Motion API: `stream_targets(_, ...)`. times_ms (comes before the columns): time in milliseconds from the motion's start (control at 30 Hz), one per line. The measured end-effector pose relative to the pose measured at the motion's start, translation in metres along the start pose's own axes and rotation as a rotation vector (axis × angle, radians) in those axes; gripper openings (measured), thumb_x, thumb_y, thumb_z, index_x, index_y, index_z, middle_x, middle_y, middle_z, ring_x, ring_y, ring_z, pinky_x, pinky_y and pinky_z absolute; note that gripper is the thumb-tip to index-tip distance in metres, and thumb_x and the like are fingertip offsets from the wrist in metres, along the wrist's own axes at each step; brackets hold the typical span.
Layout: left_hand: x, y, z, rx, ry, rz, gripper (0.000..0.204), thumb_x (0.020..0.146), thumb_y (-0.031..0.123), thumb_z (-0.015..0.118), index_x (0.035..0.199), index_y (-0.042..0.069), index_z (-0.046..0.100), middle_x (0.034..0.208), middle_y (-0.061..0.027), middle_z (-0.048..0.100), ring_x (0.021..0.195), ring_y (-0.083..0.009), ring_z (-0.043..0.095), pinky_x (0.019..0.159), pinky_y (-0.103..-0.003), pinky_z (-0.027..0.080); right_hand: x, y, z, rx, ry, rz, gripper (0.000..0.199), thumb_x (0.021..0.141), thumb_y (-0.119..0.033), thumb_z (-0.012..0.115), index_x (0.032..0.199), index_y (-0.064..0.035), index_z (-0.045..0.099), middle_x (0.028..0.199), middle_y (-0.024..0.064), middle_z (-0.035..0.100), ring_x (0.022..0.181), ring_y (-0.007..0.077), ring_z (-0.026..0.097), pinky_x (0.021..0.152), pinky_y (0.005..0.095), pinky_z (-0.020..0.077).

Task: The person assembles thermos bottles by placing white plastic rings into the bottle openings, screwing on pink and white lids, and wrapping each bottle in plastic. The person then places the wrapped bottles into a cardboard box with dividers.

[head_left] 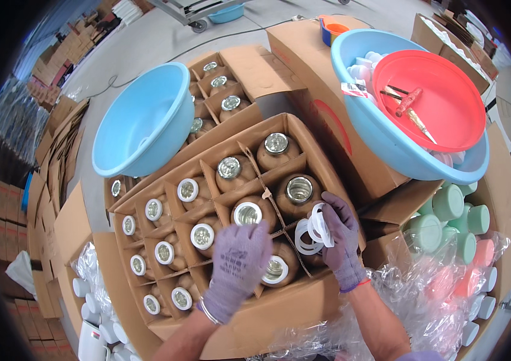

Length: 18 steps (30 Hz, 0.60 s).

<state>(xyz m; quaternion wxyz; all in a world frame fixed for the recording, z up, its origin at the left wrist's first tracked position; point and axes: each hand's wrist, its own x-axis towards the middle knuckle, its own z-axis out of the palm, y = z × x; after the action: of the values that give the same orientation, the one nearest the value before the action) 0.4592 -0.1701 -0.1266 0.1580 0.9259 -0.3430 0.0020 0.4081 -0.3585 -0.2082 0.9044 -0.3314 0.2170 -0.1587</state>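
Observation:
An open cardboard box (303, 129) with cardboard dividers holds several brown bottles with shiny mouths, some fitted with white rings. My left hand (238, 259), in a purple knit glove, reaches palm-down over a bottle (247, 213) in the near rows, its fingertips at the bottle's mouth. My right hand (341, 237), also gloved, holds a small bunch of white rings (314, 231) above the box's near right corner. Whether the left hand holds a ring is hidden.
An empty light-blue basin (141, 120) rests on a second box of bottles at the back left. A red basin (442, 99) with tools sits inside a blue one at the right. Bags of mint, pink and white caps (454, 240) lie right and lower left.

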Motion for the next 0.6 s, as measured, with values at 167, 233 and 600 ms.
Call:
stream_targets(167,0.004,0.026,0.036,-0.925,-0.199,-0.397,0.036,0.087,0.016,0.069,0.12,0.002,0.063,0.088,-0.0171,0.069,0.073,-0.0238,0.069,0.069,-0.034,0.054,-0.005,-0.002,0.004,-0.047,0.003,-0.034,0.032,0.098,-0.017,0.065,0.126,-0.0025,0.058,0.106,0.0079,0.068,0.092,0.0148,0.068,0.079,0.0279,0.0567)
stream_targets(233,0.006,0.014,0.046,-0.887,-0.155,-0.408,0.032,0.088,0.016,0.069,0.116,0.002,0.064,0.09,-0.0173,0.069,0.078,-0.0225,0.07,0.071,-0.035,0.053,-0.003,0.001,0.001,-0.065,-0.003,-0.091,0.032,0.098,-0.015,0.064,0.126,-0.0023,0.058,0.106,0.0072,0.067,0.093,0.0135,0.066,0.081,0.0273,0.0555)
stream_targets(600,0.106,-0.119,0.025,-0.828,0.196,-0.553,0.028,0.094,0.01,0.063,0.117,-0.006,0.063,0.085,-0.0076,0.069,0.075,-0.0131,0.065,0.068,-0.026,0.053,-0.006,0.005,0.007,-0.263,0.042,-0.052,0.03,0.096,-0.011,0.064,0.123,0.0,0.059,0.106,0.0051,0.065,0.091,0.0091,0.062,0.082,0.0247,0.0522)
